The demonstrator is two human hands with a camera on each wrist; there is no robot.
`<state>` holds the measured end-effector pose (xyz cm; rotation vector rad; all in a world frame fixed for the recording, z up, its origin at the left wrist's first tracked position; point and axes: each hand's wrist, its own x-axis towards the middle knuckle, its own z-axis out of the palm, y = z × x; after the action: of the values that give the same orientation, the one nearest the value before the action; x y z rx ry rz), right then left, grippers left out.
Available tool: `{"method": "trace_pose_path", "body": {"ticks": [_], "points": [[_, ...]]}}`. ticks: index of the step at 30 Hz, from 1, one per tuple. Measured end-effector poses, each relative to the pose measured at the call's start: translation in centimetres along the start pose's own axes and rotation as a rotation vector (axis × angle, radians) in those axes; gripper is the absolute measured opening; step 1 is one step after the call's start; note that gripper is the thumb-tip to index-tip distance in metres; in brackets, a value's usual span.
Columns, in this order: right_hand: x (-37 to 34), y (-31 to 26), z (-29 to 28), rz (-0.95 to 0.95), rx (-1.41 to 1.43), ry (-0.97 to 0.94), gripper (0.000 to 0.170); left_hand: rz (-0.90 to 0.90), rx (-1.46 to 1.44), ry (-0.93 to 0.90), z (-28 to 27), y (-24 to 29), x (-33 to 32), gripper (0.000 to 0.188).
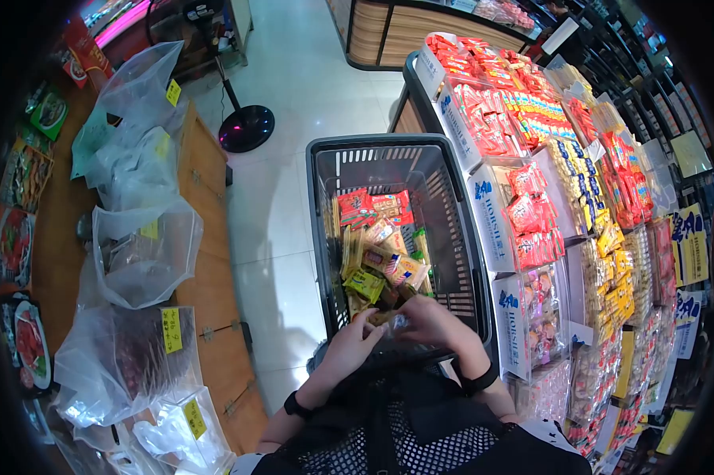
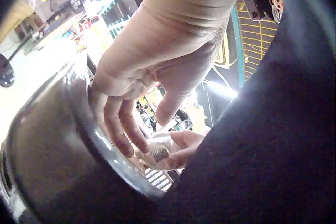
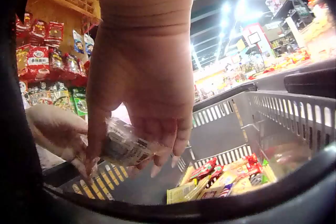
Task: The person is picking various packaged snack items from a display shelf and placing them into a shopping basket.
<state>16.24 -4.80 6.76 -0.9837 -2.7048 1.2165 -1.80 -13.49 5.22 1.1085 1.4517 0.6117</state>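
Above the near end of a dark basket (image 1: 373, 141), my right hand (image 1: 436, 323) grips a small clear-wrapped packet (image 3: 126, 146). The right thumb and fingers lie around it in the right wrist view. My left hand (image 1: 350, 347) is beside it, fingers loosely bent at the packet's edge; in the left wrist view its thumb stands apart from the packet (image 2: 156, 148). Under the hands, the basket holds red packets (image 1: 355, 204), a yellow-green packet (image 1: 365, 285) and a cream-and-purple packet (image 1: 404, 269). The hands partly hide the packet in the head view.
Right of the basket, a display of stacked snack boxes (image 1: 495, 206) stands close to its side. Left is a wooden counter (image 1: 206, 237) with plastic-covered bins (image 1: 147, 253). A round black stand base (image 1: 246, 128) sits on the tiled floor ahead.
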Motion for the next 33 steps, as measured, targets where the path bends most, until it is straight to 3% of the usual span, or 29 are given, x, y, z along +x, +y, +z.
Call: {"method": "trace_pose_path", "body": {"ticks": [1, 3, 4, 8, 11, 19, 21, 22, 23, 25, 27, 29, 30, 32, 33], "points": [[-0.3, 0.6, -0.5, -0.007, -0.082, 0.054, 0.033, -0.005, -0.003, 0.001, 0.0, -0.1, -0.1, 0.038], [-1.0, 2.0, -1.2, -0.004, -0.176, 0.148, 0.028, 0.087, 0.115, 0.18, 0.0, -0.5, -0.3, 0.033], [-1.4, 2.6, -1.7, 0.004, -0.189, 0.186, 0.028, 0.151, 0.025, 0.291, 0.3, -0.8, -0.4, 0.027], [-2.5, 2.0, -4.2, 0.018, -0.193, 0.258, 0.028, 0.195, -0.164, 0.422, 0.8, -1.1, -1.1, 0.019], [-3.1, 2.4, -4.2, 0.011, -0.182, 0.308, 0.03, 0.216, -0.27, 0.464, 1.1, -1.7, -1.1, 0.021], [-3.5, 2.1, -3.2, 0.228, -0.212, 0.377, 0.042, 0.248, -0.409, 0.525, 1.0, -2.0, -1.0, 0.023], [-3.2, 0.9, -4.3, 0.4, -0.074, 0.244, 0.047, 0.261, -0.547, 0.564, 0.8, -1.7, -0.9, 0.024], [-3.0, 1.6, -4.2, 0.271, -0.111, 0.291, 0.048, 0.26, -0.545, 0.562, 0.7, -1.7, -0.8, 0.024], [-2.5, 1.4, -4.4, 0.273, -0.109, 0.292, 0.048, 0.255, -0.561, 0.573, 0.6, -1.8, -0.6, 0.024], [-0.9, 0.7, -4.8, 0.301, -0.194, 0.11, 0.044, 0.246, -0.575, 0.585, 0.7, -2.0, -0.5, 0.024], [0.9, 2.7, -3.2, 0.186, -0.236, 0.061, 0.039, 0.287, -0.577, 0.575, 0.8, -2.3, -0.3, 0.023], [2.9, 5.5, -1.0, -0.102, -0.166, -0.177, 0.036, 0.279, -0.565, 0.578, 0.7, -2.2, -0.3, 0.023], [4.0, 5.6, -0.2, -0.103, -0.164, -0.178, 0.036, 0.272, -0.555, 0.58, 0.6, -2.2, -0.4, 0.023], [6.3, 4.6, 1.4, 0.082, -0.274, -0.451, 0.035, 0.276, -0.547, 0.579, 0.6, -2.4, -0.3, 0.023], [7.2, 3.8, 2.0, 0.08, -0.272, -0.453, 0.035, 0.282, -0.541, 0.576, 0.6, -2.5, -0.4, 0.023]]}}
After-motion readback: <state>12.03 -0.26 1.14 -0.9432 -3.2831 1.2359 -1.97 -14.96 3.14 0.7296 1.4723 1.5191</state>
